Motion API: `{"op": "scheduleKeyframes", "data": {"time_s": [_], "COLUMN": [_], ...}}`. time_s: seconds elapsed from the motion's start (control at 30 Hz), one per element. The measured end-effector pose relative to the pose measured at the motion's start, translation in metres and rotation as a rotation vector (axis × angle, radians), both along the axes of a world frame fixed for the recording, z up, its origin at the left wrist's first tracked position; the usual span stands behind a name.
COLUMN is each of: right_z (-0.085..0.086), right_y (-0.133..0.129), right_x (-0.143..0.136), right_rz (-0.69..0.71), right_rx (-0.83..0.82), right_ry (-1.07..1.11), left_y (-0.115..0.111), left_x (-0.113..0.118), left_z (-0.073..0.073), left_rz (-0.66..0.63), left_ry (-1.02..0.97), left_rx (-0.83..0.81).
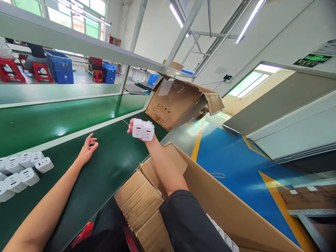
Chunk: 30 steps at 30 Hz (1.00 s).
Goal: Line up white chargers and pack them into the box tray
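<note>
- Two white chargers are grasped side by side by the right hand.
- By the left hand, nearer to the charger rows, nothing is held.

Most of the right hand is hidden behind the pair of white chargers it holds. The frame's left edge cuts off the rows of chargers, and the left forearm runs out at the lower left. At the bottom right, a dark sleeve covers some white pieces in an open carton, itself cut off below. Print on the upper-centre box is too small to read; the rack at the right edge is blurred.
</note>
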State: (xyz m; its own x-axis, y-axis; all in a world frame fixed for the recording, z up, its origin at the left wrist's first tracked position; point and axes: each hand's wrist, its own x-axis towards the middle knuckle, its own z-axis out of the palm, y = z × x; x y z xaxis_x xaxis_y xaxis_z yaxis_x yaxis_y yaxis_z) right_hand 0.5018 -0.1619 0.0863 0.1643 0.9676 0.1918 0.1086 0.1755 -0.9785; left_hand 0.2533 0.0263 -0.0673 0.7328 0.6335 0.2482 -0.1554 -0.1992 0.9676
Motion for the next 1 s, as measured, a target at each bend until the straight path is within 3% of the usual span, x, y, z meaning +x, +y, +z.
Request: {"op": "scheduleKeyframes", "data": {"time_s": [0.33,0.43,0.57,0.63,0.73,0.83,1.0], "right_z": [-0.007,-0.003,0.011,0.015,0.01,-0.008,-0.037], "right_y": [-0.001,-0.007,-0.027,-0.043,-0.066,-0.076,-0.055], "right_x": [-0.016,-0.015,0.018,0.044,0.082,0.108,0.128], "right_rz": [0.001,-0.059,-0.263,-0.352,-0.509,-0.627,-0.682], "right_rx": [0.083,0.032,-0.366,-0.597,-0.874,-1.112,-1.202], "right_ry": [0.143,-0.027,-0.762,-0.973,-1.082,-1.154,-1.193], "left_y": [0.0,0.001,0.001,0.0,-0.002,-0.003,-0.005], "left_x": [-0.001,-0.001,-0.001,-0.001,-0.001,-0.001,-0.002], "left_z": [0.0,-0.001,0.001,0.002,0.004,0.004,0.006], "left_rz": [-0.003,-0.009,-0.019,-0.023,-0.023,-0.024,-0.02], "left_ry": [0.006,0.008,0.018,0.023,0.043,0.05,0.06], "left_rx": [0.003,0.004,-0.008,-0.009,-0.006,-0.011,-0.009]}}
